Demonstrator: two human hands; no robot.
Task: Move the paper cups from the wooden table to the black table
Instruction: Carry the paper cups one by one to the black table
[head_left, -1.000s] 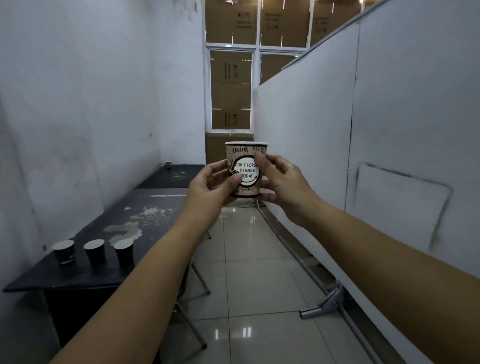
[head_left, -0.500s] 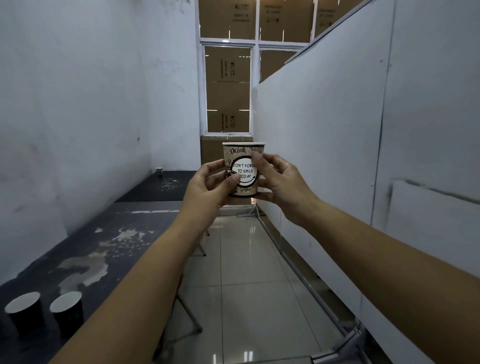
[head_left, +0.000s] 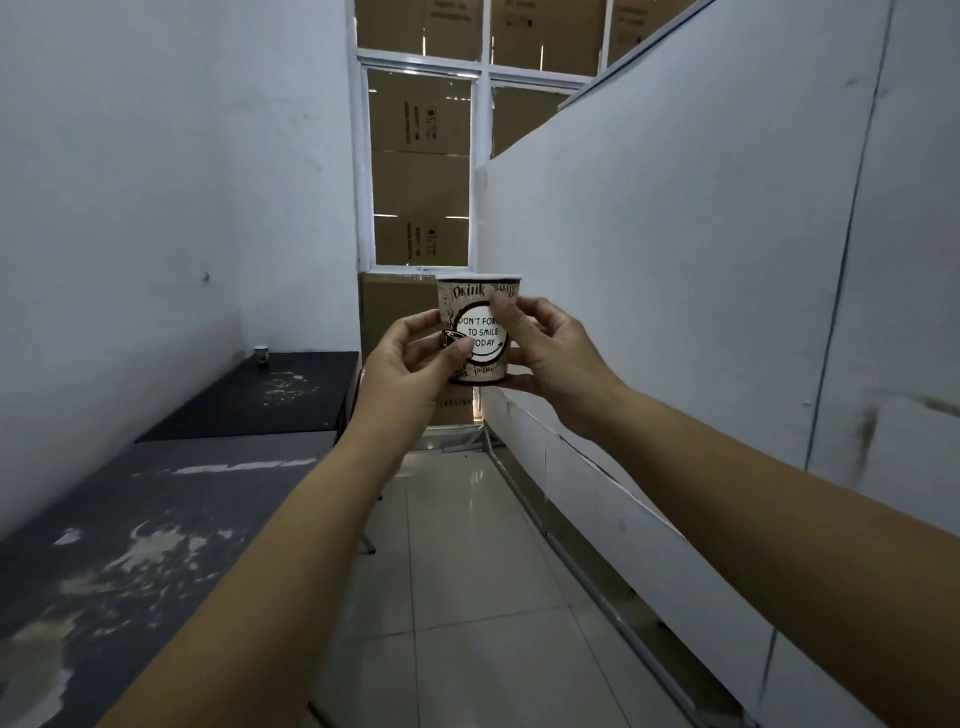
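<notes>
A printed paper cup reading "don't forget to smile today" stands upright in the air at chest height. My left hand grips its left side with thumb and fingers. My right hand pinches its right side, with one finger near the rim. Along the left wall runs a worn black table, and a second black table stands behind it. A small cup sits at the far corner of that back table. No wooden table is in view.
A white partition wall runs along the right, with a metal rail at its foot. A glossy tiled floor forms a narrow aisle between tables and partition. Cardboard boxes fill the window at the far end.
The view has moved forward along the aisle. The cups on the near end of the black table have passed out of sight at the lower left. Both hands keep holding the cup.
</notes>
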